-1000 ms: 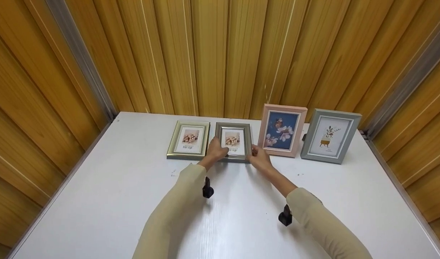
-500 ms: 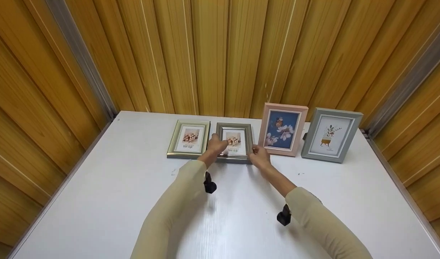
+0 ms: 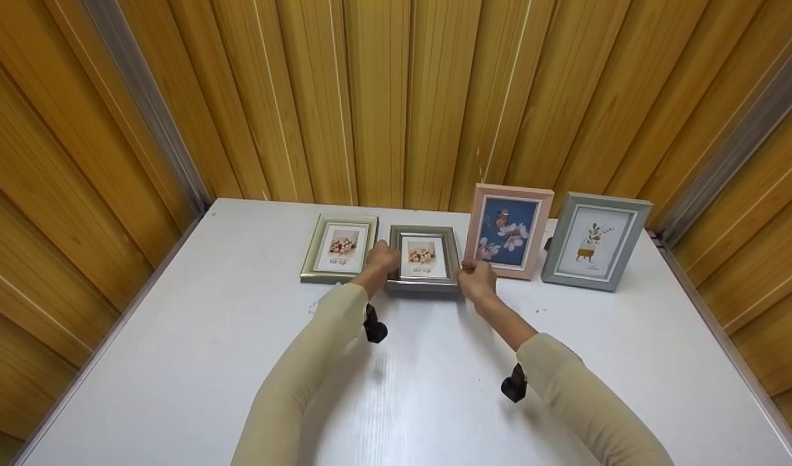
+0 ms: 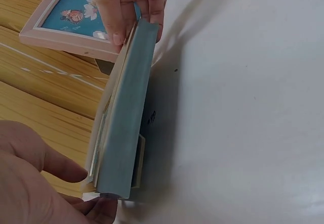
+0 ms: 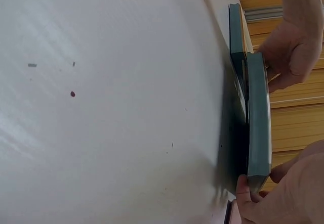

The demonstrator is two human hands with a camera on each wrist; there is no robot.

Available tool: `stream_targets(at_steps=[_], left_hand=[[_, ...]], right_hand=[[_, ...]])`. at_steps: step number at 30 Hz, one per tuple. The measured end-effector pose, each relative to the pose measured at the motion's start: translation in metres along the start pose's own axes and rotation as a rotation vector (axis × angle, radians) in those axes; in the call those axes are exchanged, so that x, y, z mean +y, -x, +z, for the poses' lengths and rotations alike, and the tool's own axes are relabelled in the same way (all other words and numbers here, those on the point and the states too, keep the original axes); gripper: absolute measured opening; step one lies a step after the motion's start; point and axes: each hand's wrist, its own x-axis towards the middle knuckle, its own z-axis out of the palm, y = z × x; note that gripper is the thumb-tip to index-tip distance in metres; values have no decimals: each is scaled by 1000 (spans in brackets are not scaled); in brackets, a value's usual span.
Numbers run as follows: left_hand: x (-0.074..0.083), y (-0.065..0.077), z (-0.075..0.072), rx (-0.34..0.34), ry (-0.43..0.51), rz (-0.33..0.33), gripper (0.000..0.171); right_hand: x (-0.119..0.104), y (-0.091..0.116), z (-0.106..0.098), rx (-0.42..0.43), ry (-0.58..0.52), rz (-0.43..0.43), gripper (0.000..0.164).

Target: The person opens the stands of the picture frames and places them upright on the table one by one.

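Note:
In the head view, both hands hold a dark metallic picture frame [image 3: 399, 286] by its opposite sides. My left hand [image 3: 383, 259] grips the left side and my right hand [image 3: 479, 279] pinches the lower right side. The left wrist view shows the frame's blue-grey edge [image 4: 126, 107] between the two hands, with a shadow on the table beneath it and a small flap at its back. From the right wrist, that long edge [image 5: 259, 118] is seen with thumb and fingers on both its ends. A gold picture frame [image 3: 310, 252] lies flat just left of the left hand.
A pink picture frame [image 3: 542, 236] stands upright close behind the right hand. Further right stands a grey-green picture frame [image 3: 560, 249]. The white table [image 3: 208, 362] ends at a wood-patterned wall [image 3: 376, 103]. Black wrist cameras [image 3: 375, 327] hang under both sleeves.
The dark frame has shifted slightly toward me and to the right, and looks a little lifted. Both hands have moved with it, the left curling more onto the frame's side.

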Motion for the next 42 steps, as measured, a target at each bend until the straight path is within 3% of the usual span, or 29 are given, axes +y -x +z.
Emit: stream_targets(at_steps=[11, 18, 25, 33, 42], left_hand=[[-4, -1, -6, 6, 76, 26, 39], [0, 5, -16, -17, 155, -11, 64], [4, 10, -23, -43, 180, -23, 66], [3, 21, -27, -109, 326, -49, 69], [12, 39, -34, -151, 376, -2, 67]], right_hand=[[-6, 5, 0, -41, -16, 80, 39], [-14, 8, -5, -85, -158, 104, 45], [-20, 13, -15, -156, -169, 115, 44], [-17, 15, -24, -237, -194, 132, 49], [-15, 15, -38, -323, -198, 136, 57]])
